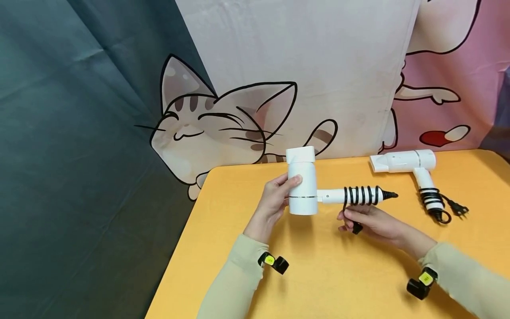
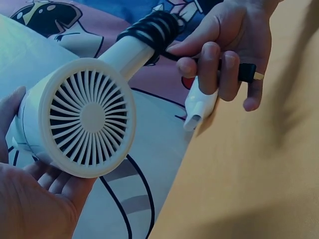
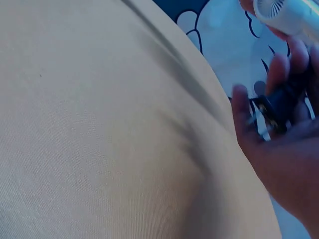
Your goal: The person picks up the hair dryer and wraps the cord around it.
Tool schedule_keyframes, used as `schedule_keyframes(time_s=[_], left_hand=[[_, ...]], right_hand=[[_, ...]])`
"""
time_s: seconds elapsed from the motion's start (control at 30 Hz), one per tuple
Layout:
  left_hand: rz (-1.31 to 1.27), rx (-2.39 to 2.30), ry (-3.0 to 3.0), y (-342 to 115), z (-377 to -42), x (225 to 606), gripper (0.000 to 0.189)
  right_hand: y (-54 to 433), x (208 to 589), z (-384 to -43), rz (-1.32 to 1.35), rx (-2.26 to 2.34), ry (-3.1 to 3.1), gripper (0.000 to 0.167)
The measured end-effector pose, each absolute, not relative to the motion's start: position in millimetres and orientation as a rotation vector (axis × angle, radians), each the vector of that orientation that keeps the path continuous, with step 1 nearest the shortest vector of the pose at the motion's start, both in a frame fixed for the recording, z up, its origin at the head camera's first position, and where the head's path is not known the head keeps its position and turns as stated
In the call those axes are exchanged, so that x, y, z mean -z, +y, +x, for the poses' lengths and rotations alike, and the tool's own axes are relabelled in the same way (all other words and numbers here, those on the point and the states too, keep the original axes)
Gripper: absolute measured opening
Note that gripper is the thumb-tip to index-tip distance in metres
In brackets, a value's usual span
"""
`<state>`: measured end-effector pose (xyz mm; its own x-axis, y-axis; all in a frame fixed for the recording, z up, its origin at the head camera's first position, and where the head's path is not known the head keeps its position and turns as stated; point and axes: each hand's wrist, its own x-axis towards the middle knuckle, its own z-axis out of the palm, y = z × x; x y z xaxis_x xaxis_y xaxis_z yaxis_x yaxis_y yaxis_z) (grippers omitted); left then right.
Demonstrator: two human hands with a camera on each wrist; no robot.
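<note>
My left hand (image 1: 275, 197) grips a white hair dryer (image 1: 303, 184) by its barrel, thumb across the front, holding it up over the yellow table. The dryer's handle points right, with a black cord (image 1: 360, 195) coiled several times round it. In the left wrist view the round slotted rear grille (image 2: 92, 117) faces the camera. My right hand (image 1: 368, 221) pinches the loose end of the cord just below the handle. The black plug (image 2: 246, 72) sticks out from between its fingers, prongs showing. In the right wrist view the plug (image 3: 279, 107) lies among the curled fingers.
A second white hair dryer (image 1: 406, 161) lies at the back right of the yellow table (image 1: 318, 283). Its cord is wound round the handle, and its plug (image 1: 458, 208) rests beside it. A cloth backdrop (image 1: 338, 66) with cartoon animals hangs behind the table.
</note>
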<state>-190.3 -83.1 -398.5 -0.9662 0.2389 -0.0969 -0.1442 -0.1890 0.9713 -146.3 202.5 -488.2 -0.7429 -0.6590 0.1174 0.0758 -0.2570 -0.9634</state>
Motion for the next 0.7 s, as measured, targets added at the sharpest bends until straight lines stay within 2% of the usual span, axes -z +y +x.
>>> schedule_keyframes(time_s=[0.2, 0.37, 0.43, 0.63, 0.7], left_hand=[[0.014, -2.326, 1.802, -84, -192, 401, 0.046], [-0.026, -2.367, 1.786, -83, -192, 402, 0.046], [-0.017, -2.365, 1.785, -84, -193, 403, 0.046], [0.092, -2.277, 1.801, -89, -194, 402, 0.049], [0.139, -2.235, 1.806, -92, -194, 400, 0.049]], right_hand=[[192, 486, -143, -0.545, 2.037, 1.91, 0.03], [188, 485, -143, -0.478, 2.004, 2.015, 0.039], [188, 485, -143, -0.498, 1.986, 2.016, 0.041], [196, 485, -146, -0.636, 1.97, 1.823, 0.028], [198, 484, -147, -0.706, 1.989, 1.674, 0.029]])
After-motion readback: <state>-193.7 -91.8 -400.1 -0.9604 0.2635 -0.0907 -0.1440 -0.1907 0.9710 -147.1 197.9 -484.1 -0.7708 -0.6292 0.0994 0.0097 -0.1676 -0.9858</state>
